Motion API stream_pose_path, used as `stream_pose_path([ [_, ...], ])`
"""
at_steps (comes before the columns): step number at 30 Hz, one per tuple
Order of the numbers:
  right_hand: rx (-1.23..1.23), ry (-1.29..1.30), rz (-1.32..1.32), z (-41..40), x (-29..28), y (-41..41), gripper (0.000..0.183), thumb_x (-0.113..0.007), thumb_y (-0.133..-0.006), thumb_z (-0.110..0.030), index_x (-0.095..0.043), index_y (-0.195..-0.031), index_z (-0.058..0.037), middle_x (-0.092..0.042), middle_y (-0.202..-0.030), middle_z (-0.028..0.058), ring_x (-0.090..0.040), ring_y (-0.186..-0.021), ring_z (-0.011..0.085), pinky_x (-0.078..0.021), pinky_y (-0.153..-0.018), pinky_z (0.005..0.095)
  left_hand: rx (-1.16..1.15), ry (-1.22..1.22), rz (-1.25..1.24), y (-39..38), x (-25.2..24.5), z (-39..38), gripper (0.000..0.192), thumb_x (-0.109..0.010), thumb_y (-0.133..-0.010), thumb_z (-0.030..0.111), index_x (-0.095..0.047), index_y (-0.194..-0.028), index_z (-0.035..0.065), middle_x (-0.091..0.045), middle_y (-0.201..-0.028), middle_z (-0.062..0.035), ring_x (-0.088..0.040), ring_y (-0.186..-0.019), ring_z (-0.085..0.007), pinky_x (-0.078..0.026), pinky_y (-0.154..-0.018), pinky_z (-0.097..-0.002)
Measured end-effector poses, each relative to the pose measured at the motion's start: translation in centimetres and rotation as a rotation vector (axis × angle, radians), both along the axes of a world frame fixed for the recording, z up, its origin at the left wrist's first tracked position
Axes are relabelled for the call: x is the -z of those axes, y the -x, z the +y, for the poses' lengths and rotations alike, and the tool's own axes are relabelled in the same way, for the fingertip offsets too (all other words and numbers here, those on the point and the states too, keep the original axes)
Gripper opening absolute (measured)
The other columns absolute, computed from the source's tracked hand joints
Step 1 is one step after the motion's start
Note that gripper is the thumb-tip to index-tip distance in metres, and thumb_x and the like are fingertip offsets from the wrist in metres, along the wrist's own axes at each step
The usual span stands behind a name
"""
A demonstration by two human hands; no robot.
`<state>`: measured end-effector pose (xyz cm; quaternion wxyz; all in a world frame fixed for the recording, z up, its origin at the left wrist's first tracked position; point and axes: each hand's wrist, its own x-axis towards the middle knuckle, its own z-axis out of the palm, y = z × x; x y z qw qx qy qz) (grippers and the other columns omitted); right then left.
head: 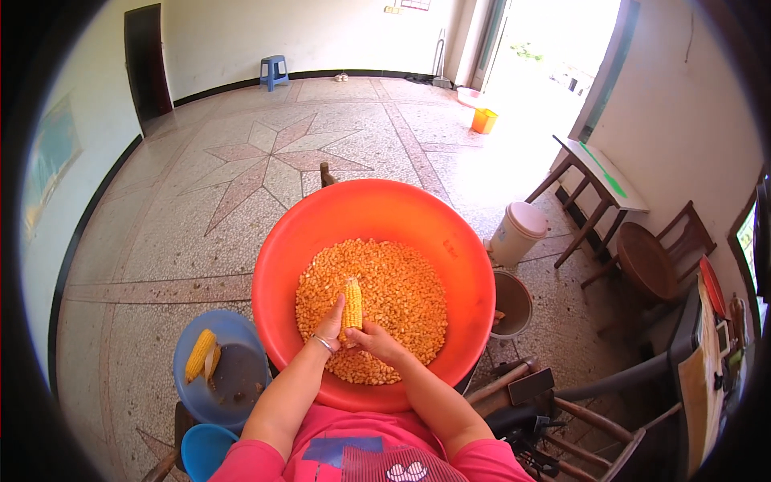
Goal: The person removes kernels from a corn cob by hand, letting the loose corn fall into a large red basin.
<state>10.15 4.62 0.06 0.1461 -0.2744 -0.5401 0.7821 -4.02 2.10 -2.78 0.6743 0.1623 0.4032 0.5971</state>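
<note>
A corn cob (353,304) with yellow kernels stands roughly upright between my hands, over a large red plastic basin (373,202). Loose corn kernels (397,283) cover the basin's bottom. My left hand (330,322), with a bracelet at the wrist, holds the cob from its left side. On the cob's lower right side lies my right hand (374,340), its thumb against the kernels. Left of the red basin, a blue basin (232,361) holds a yellow corn cob (200,355) and another partly hidden one, with some debris.
A light blue bowl (205,452) sits at the lower left. To the right are a lidded white bucket (519,234), an open bucket (512,304), a wooden chair (647,259) and a small table (614,175). A dark phone-like object (531,385) lies near wooden chair parts at the lower right.
</note>
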Motion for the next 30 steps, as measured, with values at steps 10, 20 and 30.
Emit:
stream_pose_path([
  [10,0.077,0.236,0.050,0.9,2.5,-0.3,0.020,-0.048,-0.084,-0.018,-0.049,-0.098,-0.0046,-0.051,-0.084,0.0067,-0.054,-0.079,0.0180,-0.0503,-0.069,0.0353,-0.015,-0.073,0.115,-1.1,-1.2,0.0,0.059,-0.055,-0.072,0.062,-0.054,-0.098,0.0082,-0.058,-0.082,-0.0052,-0.056,-0.072,-0.0150,-0.048,-0.063,-0.0283],
  [20,0.095,0.168,0.058,0.0,1.3,0.2,0.027,-0.047,-0.084,-0.021,-0.047,-0.104,-0.0022,-0.051,-0.095,0.0099,-0.054,-0.086,0.0218,-0.0502,-0.068,0.0367,-0.024,-0.024,-0.017,-0.1,0.3,0.1,0.064,-0.055,-0.070,0.064,-0.054,-0.098,0.0064,-0.059,-0.084,-0.0071,-0.057,-0.073,-0.0170,-0.049,-0.065,-0.0310],
  [30,0.053,0.120,0.052,0.4,1.8,0.0,0.028,-0.040,-0.085,-0.024,-0.046,-0.102,-0.0018,-0.052,-0.093,0.0119,-0.056,-0.079,0.0229,-0.0484,-0.069,0.0351,-0.025,-0.049,0.052,-0.4,0.0,0.2,0.066,-0.052,-0.070,0.066,-0.054,-0.100,0.0073,-0.059,-0.085,-0.0061,-0.057,-0.076,-0.0168,-0.049,-0.066,-0.0327],
])
